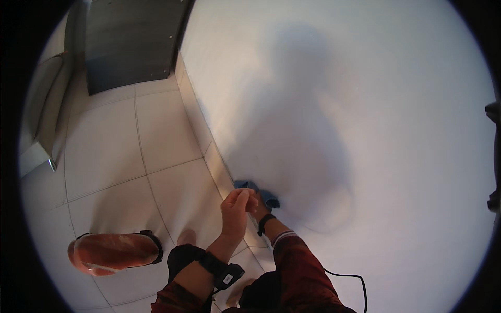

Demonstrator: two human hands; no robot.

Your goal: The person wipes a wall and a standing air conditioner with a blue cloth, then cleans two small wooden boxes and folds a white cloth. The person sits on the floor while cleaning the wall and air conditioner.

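Observation:
My right hand reaches down to the foot of the white wall, mostly hidden behind my left hand. Under its fingers a blue cloth is bunched against the wall, just above the tiled skirting. In front of it, my left hand hangs in the air with its fingers curled in and the thumb on top. No object shows in the left hand. Each wrist wears a black band, and a small black device is strapped to the left forearm.
Pale floor tiles run along the wall. A reddish oblong object with black ends stands on them to my left. A dark panel is at the far left. A black cable loops beside my right sleeve.

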